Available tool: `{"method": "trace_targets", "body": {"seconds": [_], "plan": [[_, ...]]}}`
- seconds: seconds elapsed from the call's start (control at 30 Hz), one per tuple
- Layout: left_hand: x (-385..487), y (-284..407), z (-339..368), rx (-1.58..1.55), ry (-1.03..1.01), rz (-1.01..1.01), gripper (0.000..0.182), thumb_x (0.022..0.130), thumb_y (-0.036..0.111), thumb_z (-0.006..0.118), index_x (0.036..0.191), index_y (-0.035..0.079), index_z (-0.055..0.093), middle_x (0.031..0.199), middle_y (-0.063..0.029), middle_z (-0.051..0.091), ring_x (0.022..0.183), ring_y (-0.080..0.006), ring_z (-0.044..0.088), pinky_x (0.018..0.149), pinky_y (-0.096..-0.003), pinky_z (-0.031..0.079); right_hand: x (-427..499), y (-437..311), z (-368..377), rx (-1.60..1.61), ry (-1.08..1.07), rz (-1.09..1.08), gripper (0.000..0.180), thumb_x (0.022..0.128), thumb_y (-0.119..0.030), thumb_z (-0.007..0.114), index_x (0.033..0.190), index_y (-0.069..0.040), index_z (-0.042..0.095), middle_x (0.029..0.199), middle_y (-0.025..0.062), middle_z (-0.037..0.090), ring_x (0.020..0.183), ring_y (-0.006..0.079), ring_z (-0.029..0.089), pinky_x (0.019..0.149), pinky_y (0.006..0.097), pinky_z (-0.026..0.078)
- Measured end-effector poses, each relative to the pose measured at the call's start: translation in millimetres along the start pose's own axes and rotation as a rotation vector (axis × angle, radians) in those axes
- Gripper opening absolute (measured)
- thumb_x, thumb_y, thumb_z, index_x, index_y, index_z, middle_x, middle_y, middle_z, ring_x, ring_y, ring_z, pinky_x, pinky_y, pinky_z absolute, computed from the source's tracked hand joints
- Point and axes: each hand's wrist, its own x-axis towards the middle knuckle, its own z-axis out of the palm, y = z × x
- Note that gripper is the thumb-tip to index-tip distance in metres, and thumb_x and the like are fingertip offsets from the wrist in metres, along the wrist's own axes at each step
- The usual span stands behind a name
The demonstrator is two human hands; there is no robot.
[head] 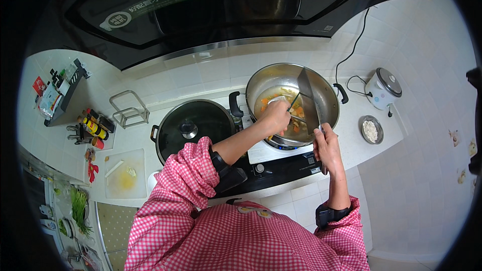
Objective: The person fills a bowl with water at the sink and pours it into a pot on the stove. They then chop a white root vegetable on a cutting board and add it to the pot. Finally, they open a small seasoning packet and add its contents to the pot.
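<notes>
A large two-handled steel pot [327, 99] holds broth with orange and pale pieces. My right hand [328, 146] grips the handle of a broad metal cleaver [309, 101], whose blade stands on edge over the pot. Over the pot's left part, my left hand [276, 117] is closed around something slim, with a dark green stick-like piece [294, 102] and a metal rod showing beside the fingers; what exactly it holds is partly hidden. A white object shows just behind that hand, over the broth.
Left of the pot stands a wide pan with a glass lid [196, 128]. A white cutting board [125, 175] with scraps lies further left, near sauce bottles [95, 128]. At right are a small electric cooker [382, 88] and a steel bowl of white pieces [371, 130]. A range hood [226, 7] hangs above.
</notes>
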Motion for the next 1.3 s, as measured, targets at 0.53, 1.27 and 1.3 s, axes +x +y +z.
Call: {"method": "trace_targets", "body": {"seconds": [0.53,1.27,1.3], "plan": [[-13.3,-8.6,5.2,0.022,-0.102,-0.014,0.037,0.09,-0.001,0.039,0.124,-0.012,0.05,0.068,-0.0125,0.057,0.046,-0.0176,0.059,0.041,-0.0303,0.051,-0.7,-0.4,-0.8,0.068,0.0,0.006,0.018,0.099,-0.02,0.046,0.087,-0.007,0.043,0.054,-0.0007,0.042,0.039,0.0076,0.039,0.035,0.0229,0.032],[-26.7,-34.0,-9.5,0.099,0.042,0.13,0.032,0.085,0.002,0.054,0.115,-0.005,0.058,0.073,-0.0099,0.057,0.054,-0.0187,0.061,0.046,-0.033,0.049,-1.0,16.0,-14.0,0.232,0.084,-0.044,0.016,0.1,-0.021,0.044,0.093,-0.007,0.047,0.055,-0.0008,0.044,0.038,0.0063,0.04,0.033,0.0211,0.033],[-28.5,-37.5,-10.6,0.143,0.095,0.204,0.03,0.083,0.002,0.055,0.112,-0.004,0.06,0.071,-0.0103,0.057,0.055,-0.0207,0.061,0.049,-0.0346,0.049,-4.1,16.1,-15.6,0.253,0.093,-0.036,0.016,0.1,-0.021,0.044,0.094,-0.007,0.047,0.055,-0.0009,0.044,0.038,0.0062,0.04,0.033,0.0209,0.033]]}}
